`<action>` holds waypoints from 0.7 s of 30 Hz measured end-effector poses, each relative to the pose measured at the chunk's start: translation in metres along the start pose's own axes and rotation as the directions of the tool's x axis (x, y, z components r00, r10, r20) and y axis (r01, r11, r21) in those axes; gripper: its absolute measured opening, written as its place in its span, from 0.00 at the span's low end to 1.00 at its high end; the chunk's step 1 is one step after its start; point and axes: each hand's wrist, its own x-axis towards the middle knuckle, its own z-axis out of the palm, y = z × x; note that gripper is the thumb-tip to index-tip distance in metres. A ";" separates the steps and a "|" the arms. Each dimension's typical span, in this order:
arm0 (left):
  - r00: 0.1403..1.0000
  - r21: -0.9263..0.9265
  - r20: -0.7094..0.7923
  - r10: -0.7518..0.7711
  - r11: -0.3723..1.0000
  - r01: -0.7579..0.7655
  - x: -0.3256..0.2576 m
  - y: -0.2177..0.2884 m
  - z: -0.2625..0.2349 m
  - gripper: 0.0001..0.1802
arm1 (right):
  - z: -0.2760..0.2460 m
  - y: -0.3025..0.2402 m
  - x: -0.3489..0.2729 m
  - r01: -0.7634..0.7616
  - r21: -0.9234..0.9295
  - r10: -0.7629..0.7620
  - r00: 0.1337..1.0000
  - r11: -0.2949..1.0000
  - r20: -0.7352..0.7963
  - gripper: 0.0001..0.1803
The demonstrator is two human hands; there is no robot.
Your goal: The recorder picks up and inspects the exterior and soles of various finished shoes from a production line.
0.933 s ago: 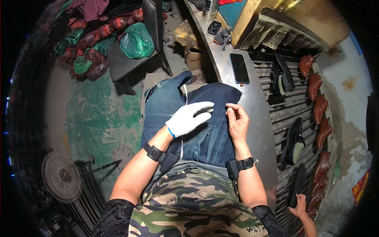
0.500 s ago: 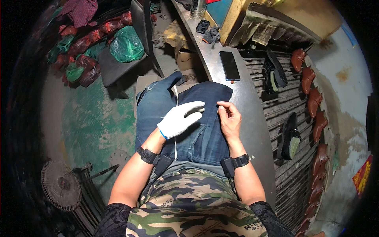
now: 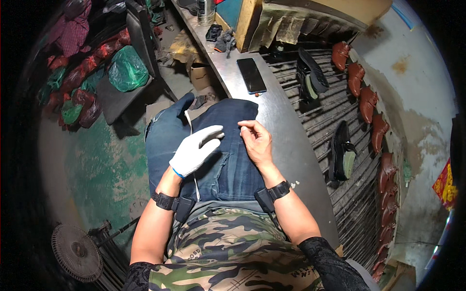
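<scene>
My left hand (image 3: 196, 151) wears a white knit glove with a blue cuff edge. It hovers over the dark blue denim cloth (image 3: 213, 114) across my lap, its thumb parted from its fingers and nothing visible between them. My right hand (image 3: 256, 143) is bare and hangs over the right part of the cloth. Its fingers are bent, with a small gap between thumb and forefinger, and I see nothing in it. Black straps with small boxes circle both wrists. Beyond the right hand, a black phone (image 3: 251, 75) lies on the metal bench (image 3: 286, 127).
On the slatted rack (image 3: 318, 131) at right are black shoes (image 3: 343, 150) and a row of brown shoes (image 3: 368, 104). A dark chair (image 3: 121, 99) holds a green plastic bag (image 3: 127, 69). A fan (image 3: 77, 252) stands at lower left. Dark gloves (image 3: 225, 42) lie on the bench's far end.
The view has swung right, so the bench, phone and chair appear further left. Both hands keep nearly the same pose over the cloth.
</scene>
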 end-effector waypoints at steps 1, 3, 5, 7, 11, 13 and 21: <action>1.000 0.001 0.007 0.004 1.000 -0.004 0.001 0.000 0.002 0.24 | -0.002 -0.001 -0.001 -0.016 -0.022 0.016 1.000 1.000 0.004 0.08; 1.000 0.013 0.006 0.016 1.000 -0.016 0.000 0.001 0.001 0.24 | 0.002 0.001 -0.001 -0.008 -0.010 0.009 1.000 1.000 0.009 0.08; 1.000 -0.018 0.022 0.001 1.000 0.000 0.001 -0.005 0.002 0.25 | 0.001 0.001 -0.001 -0.005 0.006 0.004 1.000 1.000 0.016 0.08; 0.999 -0.043 0.044 -0.019 0.999 0.021 0.001 -0.006 0.001 0.26 | -0.001 0.000 -0.001 -0.028 -0.001 0.028 0.999 1.000 0.023 0.08; 0.999 -0.016 0.037 0.008 1.000 -0.007 0.003 -0.002 0.003 0.26 | -0.003 0.001 0.000 -0.028 0.015 0.028 1.000 0.999 -0.003 0.08; 0.999 -0.003 0.033 -0.003 1.000 0.004 0.003 0.000 0.002 0.26 | -0.005 0.004 -0.001 -0.021 0.018 0.021 1.000 1.000 -0.003 0.08; 0.999 -0.026 0.031 0.008 1.000 -0.007 0.001 0.000 0.001 0.25 | -0.002 0.005 0.001 -0.016 -0.004 0.016 1.000 1.000 0.008 0.08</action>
